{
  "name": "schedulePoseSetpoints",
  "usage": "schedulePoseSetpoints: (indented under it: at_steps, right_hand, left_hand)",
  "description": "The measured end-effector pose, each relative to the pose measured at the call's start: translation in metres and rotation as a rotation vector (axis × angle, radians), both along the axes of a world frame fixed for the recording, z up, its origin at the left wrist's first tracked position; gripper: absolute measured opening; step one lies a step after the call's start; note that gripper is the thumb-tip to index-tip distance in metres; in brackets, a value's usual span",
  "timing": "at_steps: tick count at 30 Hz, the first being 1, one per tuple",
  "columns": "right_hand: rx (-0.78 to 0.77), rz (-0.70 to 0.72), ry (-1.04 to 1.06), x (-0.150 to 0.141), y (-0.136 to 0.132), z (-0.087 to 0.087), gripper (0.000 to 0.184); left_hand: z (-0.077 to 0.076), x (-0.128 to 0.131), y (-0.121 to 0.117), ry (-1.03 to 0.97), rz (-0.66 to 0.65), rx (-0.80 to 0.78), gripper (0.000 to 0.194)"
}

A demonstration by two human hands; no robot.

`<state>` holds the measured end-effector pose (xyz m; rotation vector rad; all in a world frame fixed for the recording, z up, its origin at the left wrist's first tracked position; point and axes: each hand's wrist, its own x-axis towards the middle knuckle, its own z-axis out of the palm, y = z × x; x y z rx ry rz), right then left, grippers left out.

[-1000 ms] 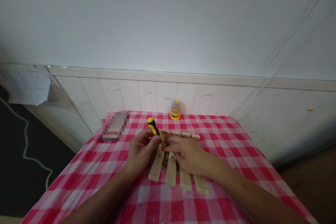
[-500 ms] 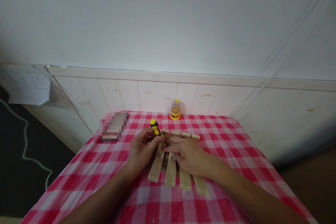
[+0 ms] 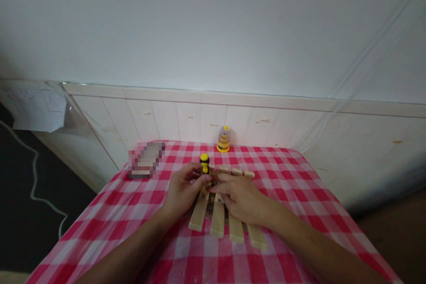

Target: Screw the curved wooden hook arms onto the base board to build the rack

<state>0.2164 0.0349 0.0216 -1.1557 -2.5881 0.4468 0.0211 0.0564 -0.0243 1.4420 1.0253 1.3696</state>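
- Left hand (image 3: 183,188) has its fingers pinched round the small screwdriver with the yellow-and-black handle (image 3: 204,162), gripping low on the handle so that only the yellow knob shows above the fingertips.
- The screwdriver stands close to upright, long axis nearly vertical, tip pointing down into the far end of the leftmost slat; the tip itself is hidden behind the fingers.
- Right hand (image 3: 240,199) lies flat, fingers spread and pressing down on the rack of four pale wooden slats (image 3: 218,222), with its fingertips just beside the screwdriver's shaft. It grips nothing.
- Both hands meet at the same spot, the left one nearer the tool, the right one covering the middle of the slats.
- The slats run away from the person, fanned slightly, near ends bare and free on the red-and-white checked tablecloth (image 3: 282,173). A dark screw head (image 3: 203,195) shows on the leftmost slat, just below the left thumb.
- Well behind, against the white panelled wall (image 3: 159,120), stands a small clear dome-shaped bit holder with a yellow base (image 3: 223,139), apart from the hands.
- A blurred-out flat object (image 3: 146,159) sits at the cloth's far left corner, clear of the work.
- Nothing lies between hands and slats.
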Motion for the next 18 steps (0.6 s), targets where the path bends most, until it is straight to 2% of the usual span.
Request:
schedulePoseSetpoints:
  at_steps: [4,11,18]
  right_hand:
    - [-0.002,0.01,0.012,-0.0001,0.0005,-0.0002,0.04]
    - [-0.001,0.017,0.022,-0.0004,0.0004,0.0,0.041]
    - [0.0,0.023,0.018,-0.0007,0.0013,-0.0008,0.038]
  left_hand:
    - [0.0012,-0.0028,-0.0004,0.081,-0.002,-0.003,0.016]
    - [-0.0036,-0.0066,0.0009,0.092,-0.12,-0.009,0.02]
    - [-0.0044,-0.008,0.0017,0.171,-0.149,0.075,0.027]
